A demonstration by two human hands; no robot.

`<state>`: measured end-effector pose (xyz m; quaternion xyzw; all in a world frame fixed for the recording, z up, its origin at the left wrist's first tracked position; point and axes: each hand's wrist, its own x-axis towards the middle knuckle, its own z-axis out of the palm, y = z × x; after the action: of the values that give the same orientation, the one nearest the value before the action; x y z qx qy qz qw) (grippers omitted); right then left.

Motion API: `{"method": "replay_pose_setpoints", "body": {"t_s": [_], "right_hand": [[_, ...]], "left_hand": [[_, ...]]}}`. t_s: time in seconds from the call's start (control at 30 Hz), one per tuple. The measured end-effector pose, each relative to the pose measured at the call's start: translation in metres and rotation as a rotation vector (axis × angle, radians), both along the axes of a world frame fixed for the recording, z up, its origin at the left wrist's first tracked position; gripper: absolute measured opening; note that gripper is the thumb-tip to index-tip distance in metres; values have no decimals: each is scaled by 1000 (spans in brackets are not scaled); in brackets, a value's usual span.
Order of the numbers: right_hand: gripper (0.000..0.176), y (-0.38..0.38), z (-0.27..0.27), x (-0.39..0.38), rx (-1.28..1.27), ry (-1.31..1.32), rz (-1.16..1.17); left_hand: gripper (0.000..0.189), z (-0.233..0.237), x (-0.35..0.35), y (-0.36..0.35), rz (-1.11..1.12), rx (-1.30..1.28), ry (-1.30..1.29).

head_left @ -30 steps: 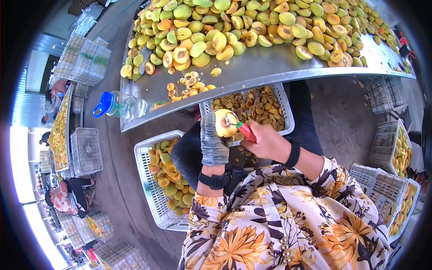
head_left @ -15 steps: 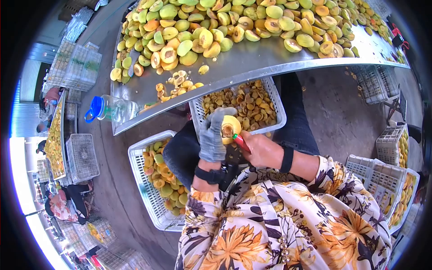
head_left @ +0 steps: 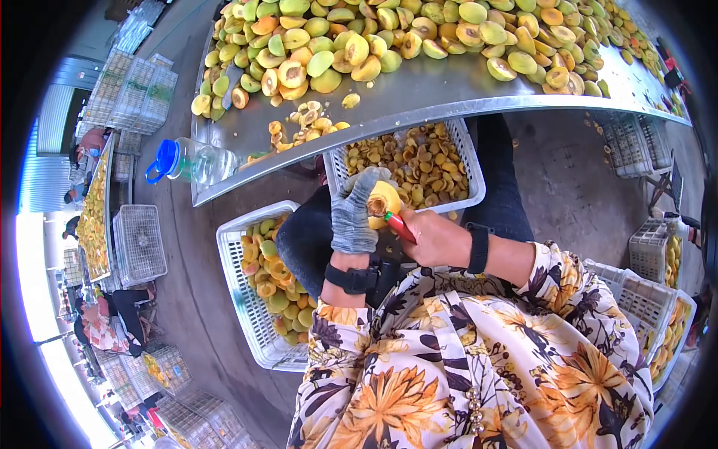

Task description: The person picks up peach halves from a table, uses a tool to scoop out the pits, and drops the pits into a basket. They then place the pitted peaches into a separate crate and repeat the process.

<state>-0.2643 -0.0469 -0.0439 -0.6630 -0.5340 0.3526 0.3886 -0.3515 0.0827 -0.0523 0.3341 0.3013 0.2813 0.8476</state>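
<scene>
My left hand [head_left: 354,213], in a grey knit glove, grips a yellow peach half [head_left: 383,196] with its cut face and brown pit hollow showing. In my bare right hand [head_left: 434,238] is a red-handled tool [head_left: 400,227] with a green collar. Its tip meets the hollow of the peach half; the working end is hidden there. Just beyond both hands, a white crate [head_left: 477,196] holds small yellow-brown scooped pieces. By my left knee stands another white crate [head_left: 238,299], filled with green-yellow peach halves.
A metal table [head_left: 419,88] carries a large heap of peach halves [head_left: 321,56] and a small pile of scraps [head_left: 308,123]. A blue-capped clear bottle [head_left: 202,161] rests at its left corner. More crates [head_left: 636,299] stand at right. People sit at another table far left.
The peach half has tilted in my left hand, and the tool has shifted slightly with my right hand. The whole view has moved a little, so table and crates sit differently.
</scene>
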Motion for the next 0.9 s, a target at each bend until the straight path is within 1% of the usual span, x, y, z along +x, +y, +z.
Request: {"method": "replay_pose_setpoints", "body": {"t_s": [0.03,0.1,0.13,0.17,0.2,0.23,0.3,0.33,0.37,0.4,0.43,0.47,0.5,0.53,0.57,0.6,0.63,0.7,0.73,0.77,0.83,0.87,0.9], "right_hand": [[19,0,-3,-1,-1,-1,1],[19,-2,-8,-4,90,-76,4],[19,-1,3,-4,87,-75,8],[17,2,22,-2,-148,152,21],[16,4,33,-1,-384,377,32],[16,6,33,0,-385,378,34],[13,8,33,2,-417,604,113],[13,9,34,2,-419,603,116],[11,9,34,3,-446,673,113],[10,9,34,2,-474,743,110],[10,9,32,-1,-478,742,112],[11,9,28,-6,-444,626,93],[12,9,26,-9,-408,510,73],[12,9,28,-8,-411,509,76],[12,11,32,-6,-434,570,79],[13,13,34,-4,-457,632,81],[13,13,32,-3,-462,635,83],[15,14,29,0,-524,871,107],[14,14,38,0,-552,944,104],[14,14,37,0,-558,943,106],[14,15,31,2,-549,1018,134],[14,14,31,2,-555,1020,138],[14,15,32,2,-567,1054,144]], "left_hand": [[22,0,-1,4,-95,-60,-27],[20,-3,-1,6,-115,-72,5],[22,-4,-1,7,-118,-7,18],[23,-5,-1,8,-121,58,33],[24,-12,0,8,-12,170,70],[24,-10,0,7,-10,168,72],[23,-5,-1,6,1,222,48],[28,-5,0,5,2,217,55],[28,-4,-1,7,6,215,56],[30,-2,-3,11,-135,86,31],[33,0,-4,16,-276,-43,3],[36,2,-5,21,-372,-81,16],[36,3,-4,22,-370,-83,15],[35,7,-3,22,-351,-65,27],[34,9,-3,22,-330,-48,40],[35,9,-3,19,-257,47,47],[35,7,-2,16,-254,43,50],[38,1,0,11,-19,413,141],[39,2,1,8,37,481,177],[39,3,1,8,42,477,178],[38,5,1,11,-86,117,91],[36,-3,0,18,-194,-102,-1],[36,-6,-2,19,-187,-102,-1]]}}
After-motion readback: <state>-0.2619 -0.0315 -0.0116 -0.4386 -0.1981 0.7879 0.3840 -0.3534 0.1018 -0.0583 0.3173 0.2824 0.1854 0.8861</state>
